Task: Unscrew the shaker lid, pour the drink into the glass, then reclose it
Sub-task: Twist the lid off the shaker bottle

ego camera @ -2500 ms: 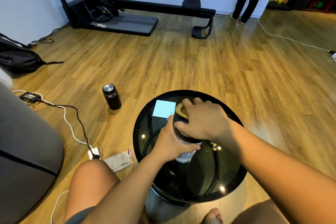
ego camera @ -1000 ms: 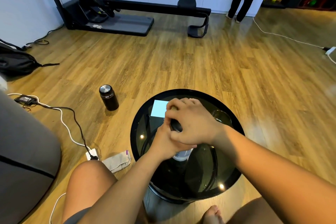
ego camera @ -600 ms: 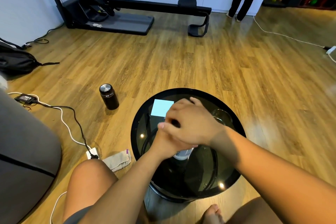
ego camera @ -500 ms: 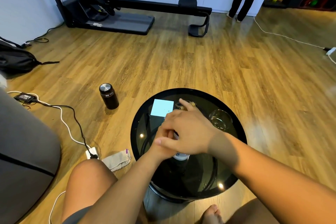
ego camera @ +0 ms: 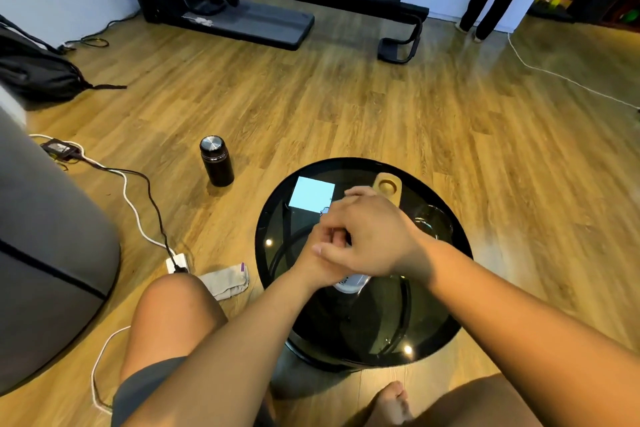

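A shaker bottle (ego camera: 350, 283) stands on the round black glass table (ego camera: 433, 329); only its pale lower end shows under my hands. My left hand (ego camera: 320, 258) wraps around the bottle's body. My right hand (ego camera: 370, 236) lies over the top, closed around the lid, which is hidden beneath it. A clear glass (ego camera: 433, 224) stands on the table to the right of my hands, apart from them.
A wooden holder (ego camera: 387, 185) and a light blue square card (ego camera: 311, 198) lie at the table's far side. A dark flask (ego camera: 216, 161) stands on the floor to the left, with cables, a cloth (ego camera: 225, 282) and a grey seat nearby. A person stands far back right.
My right hand has turned on the lid, its thumb swinging toward me, and the wooden holder has come into view behind it. My left hand has stayed on the bottle.
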The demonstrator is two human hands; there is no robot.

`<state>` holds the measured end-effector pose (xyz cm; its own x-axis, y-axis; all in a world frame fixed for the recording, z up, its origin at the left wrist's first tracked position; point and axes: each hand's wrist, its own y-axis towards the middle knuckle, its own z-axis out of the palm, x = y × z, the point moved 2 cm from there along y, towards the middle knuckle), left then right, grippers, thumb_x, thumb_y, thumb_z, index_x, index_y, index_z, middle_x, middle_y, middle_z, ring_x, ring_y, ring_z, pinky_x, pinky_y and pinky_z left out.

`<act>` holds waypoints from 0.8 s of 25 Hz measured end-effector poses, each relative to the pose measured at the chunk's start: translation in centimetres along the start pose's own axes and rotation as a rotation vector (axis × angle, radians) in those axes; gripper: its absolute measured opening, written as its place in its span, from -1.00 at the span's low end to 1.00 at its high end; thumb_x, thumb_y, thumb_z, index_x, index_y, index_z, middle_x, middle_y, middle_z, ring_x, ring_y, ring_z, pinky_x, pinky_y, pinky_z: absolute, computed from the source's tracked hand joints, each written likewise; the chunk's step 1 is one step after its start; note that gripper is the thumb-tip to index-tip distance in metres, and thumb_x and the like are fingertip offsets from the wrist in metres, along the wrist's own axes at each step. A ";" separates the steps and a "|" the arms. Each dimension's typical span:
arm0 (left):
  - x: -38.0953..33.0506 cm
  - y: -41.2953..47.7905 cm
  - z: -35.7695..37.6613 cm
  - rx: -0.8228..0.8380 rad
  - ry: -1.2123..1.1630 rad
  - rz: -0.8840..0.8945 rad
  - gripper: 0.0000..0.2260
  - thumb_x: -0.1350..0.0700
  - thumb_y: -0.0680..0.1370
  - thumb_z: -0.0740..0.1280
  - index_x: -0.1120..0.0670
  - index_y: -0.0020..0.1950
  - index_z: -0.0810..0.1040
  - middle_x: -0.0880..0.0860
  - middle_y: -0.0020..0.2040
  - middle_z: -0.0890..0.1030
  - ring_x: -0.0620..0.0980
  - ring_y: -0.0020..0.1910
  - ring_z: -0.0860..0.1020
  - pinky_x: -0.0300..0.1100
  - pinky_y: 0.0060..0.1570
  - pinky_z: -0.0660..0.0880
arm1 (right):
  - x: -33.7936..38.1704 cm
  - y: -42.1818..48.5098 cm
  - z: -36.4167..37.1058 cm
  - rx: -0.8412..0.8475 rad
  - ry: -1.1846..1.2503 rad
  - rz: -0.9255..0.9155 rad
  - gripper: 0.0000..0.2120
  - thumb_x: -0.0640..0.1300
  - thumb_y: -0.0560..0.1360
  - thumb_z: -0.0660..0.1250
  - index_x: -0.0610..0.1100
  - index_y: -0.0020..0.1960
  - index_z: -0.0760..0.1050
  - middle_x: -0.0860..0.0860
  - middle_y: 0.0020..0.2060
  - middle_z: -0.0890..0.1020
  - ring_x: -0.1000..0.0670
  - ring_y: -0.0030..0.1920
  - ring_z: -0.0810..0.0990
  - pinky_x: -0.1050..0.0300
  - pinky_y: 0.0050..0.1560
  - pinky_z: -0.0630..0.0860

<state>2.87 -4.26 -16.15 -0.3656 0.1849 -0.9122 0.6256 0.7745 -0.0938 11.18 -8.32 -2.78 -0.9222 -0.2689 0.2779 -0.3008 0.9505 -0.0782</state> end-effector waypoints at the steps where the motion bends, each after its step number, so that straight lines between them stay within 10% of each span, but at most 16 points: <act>1: -0.2 -0.1 -0.1 -0.006 -0.017 0.015 -0.38 0.22 0.42 0.60 0.10 0.38 0.38 -0.23 0.18 0.47 -0.55 0.11 0.47 -0.24 0.23 0.52 | 0.0 0.0 -0.5 -0.053 0.120 -0.034 -0.74 0.09 0.54 0.35 -0.09 -0.05 0.66 0.00 -0.17 0.71 -0.01 -0.07 0.63 -0.04 0.20 0.48; 4: -0.8 0.1 -0.4 -0.060 -0.042 -0.016 -0.14 -0.11 0.19 0.67 -0.15 0.39 0.31 -0.21 0.18 0.58 -0.23 0.21 0.58 -0.22 0.13 0.56 | -2.2 0.5 -2.6 -0.310 0.045 0.229 -0.60 0.23 0.56 0.23 -0.02 0.18 0.60 -0.03 0.03 0.65 -0.10 0.12 0.58 -0.04 0.05 0.52; 7: -0.7 0.1 -0.5 -0.065 -0.041 -0.028 -0.15 -0.19 0.13 0.63 -0.24 0.32 0.28 -0.18 0.15 0.60 -0.17 0.16 0.61 -0.17 0.09 0.58 | -4.3 0.8 -1.9 0.010 -0.182 0.596 -0.52 0.31 0.58 0.08 0.04 0.29 0.49 -0.12 0.18 0.53 -0.26 0.19 0.56 -0.01 -0.05 0.41; 13: -0.9 0.1 0.0 -0.048 -0.099 0.008 -0.18 -0.13 0.15 0.61 0.03 0.36 0.48 -0.07 0.17 0.65 -0.10 0.18 0.64 0.06 0.17 0.62 | -1.1 1.1 -1.5 0.092 0.082 0.104 -0.79 0.04 0.38 0.29 0.02 -0.09 0.64 0.06 -0.04 0.63 -0.01 0.05 0.57 -0.03 0.19 0.49; 20: -0.8 0.2 -0.2 -0.053 -0.051 -0.005 -0.11 -0.20 0.11 0.64 -0.22 0.35 0.29 -0.15 0.17 0.61 -0.11 0.17 0.62 -0.01 0.15 0.62 | -3.7 0.8 -1.2 0.034 -0.216 0.644 -0.49 0.24 0.62 -0.04 -0.01 0.32 0.48 -0.16 0.20 0.56 -0.28 0.22 0.55 -0.07 0.01 0.38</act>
<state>3.11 -4.15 -15.38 -0.3321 0.1513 -0.9310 0.5863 0.8063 -0.0781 14.63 -6.42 -2.66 -0.9466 0.3207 -0.0319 0.3206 0.9269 -0.1953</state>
